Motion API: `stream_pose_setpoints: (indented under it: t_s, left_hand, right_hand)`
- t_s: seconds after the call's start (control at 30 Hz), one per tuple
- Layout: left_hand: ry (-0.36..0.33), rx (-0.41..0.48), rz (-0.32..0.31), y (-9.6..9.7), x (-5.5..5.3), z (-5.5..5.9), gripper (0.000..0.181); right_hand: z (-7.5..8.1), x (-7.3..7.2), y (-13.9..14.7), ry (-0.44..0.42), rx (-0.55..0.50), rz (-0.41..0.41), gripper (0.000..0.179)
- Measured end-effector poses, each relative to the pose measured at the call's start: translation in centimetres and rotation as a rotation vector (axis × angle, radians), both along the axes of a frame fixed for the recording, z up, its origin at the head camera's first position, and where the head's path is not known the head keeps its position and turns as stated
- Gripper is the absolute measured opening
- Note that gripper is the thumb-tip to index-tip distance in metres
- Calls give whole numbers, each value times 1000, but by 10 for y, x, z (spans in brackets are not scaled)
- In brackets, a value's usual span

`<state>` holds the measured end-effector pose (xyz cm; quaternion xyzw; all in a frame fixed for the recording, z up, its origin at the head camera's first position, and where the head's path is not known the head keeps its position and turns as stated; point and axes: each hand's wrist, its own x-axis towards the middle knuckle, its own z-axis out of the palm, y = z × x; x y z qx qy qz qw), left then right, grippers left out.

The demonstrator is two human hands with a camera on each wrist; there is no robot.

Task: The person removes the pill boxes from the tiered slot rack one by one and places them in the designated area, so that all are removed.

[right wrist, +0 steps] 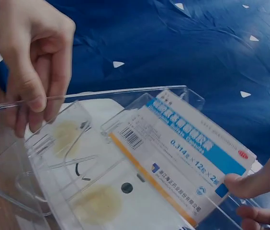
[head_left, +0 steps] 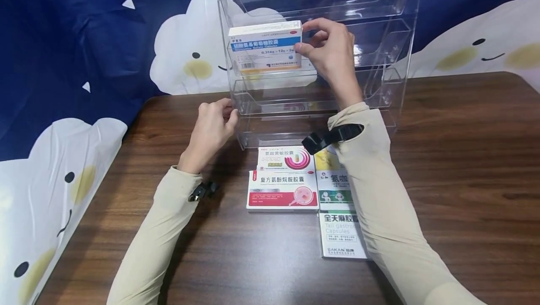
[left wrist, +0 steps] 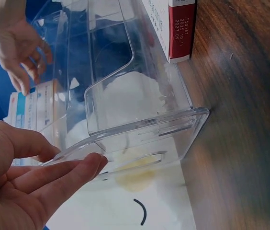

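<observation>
A clear plastic tiered rack (head_left: pixel 320 94) stands upright at the back of the table. My right hand (head_left: pixel 331 52) pinches the right end of a white, blue and orange capsule box (head_left: pixel 267 52), which sits at a middle tier on the rack's left side. In the right wrist view that medicine box (right wrist: pixel 183 158) shows its printed front, with the thumb on its face. My left hand (head_left: pixel 211 131) grips the rack's left side edge. The left wrist view shows the left thumb and fingers (left wrist: pixel 63 182) on either side of the clear side panel.
In front of the rack lie several medicine boxes: a red and white one (head_left: pixel 282 192), one with pink rings (head_left: pixel 280 157), a green and white one (head_left: pixel 333 190) and a Tall Gastrodia capsule box (head_left: pixel 342 239). A blue cloth (head_left: pixel 126 38) with cloud faces hangs behind the wooden table (head_left: pixel 455 178).
</observation>
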<state>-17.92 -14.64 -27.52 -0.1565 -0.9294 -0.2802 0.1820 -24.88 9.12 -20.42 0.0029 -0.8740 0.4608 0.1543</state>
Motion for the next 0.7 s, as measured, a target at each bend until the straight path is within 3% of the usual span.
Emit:
stream_pose_setpoints:
  t_s: [0.1,0.2,0.37,0.53,0.7]
  left_hand:
    - [1,-13,3,1,-1,1,19]
    - [0,-21,2,2,-1,1,19]
    - [-6,-15,8,4,-1,1,19]
    - [16,-14,-10,7,-4,0,18]
    - [23,-18,-5,6,-5,0,19]
  right_hand:
    - [1,-1,2,42,-101,44,30]
    - [4,1,8,67,-275,127,22]
    - [21,8,16,165,-492,228,28]
    - [42,19,28,266,-498,212,28]
    - [42,26,41,248,-487,190,30]
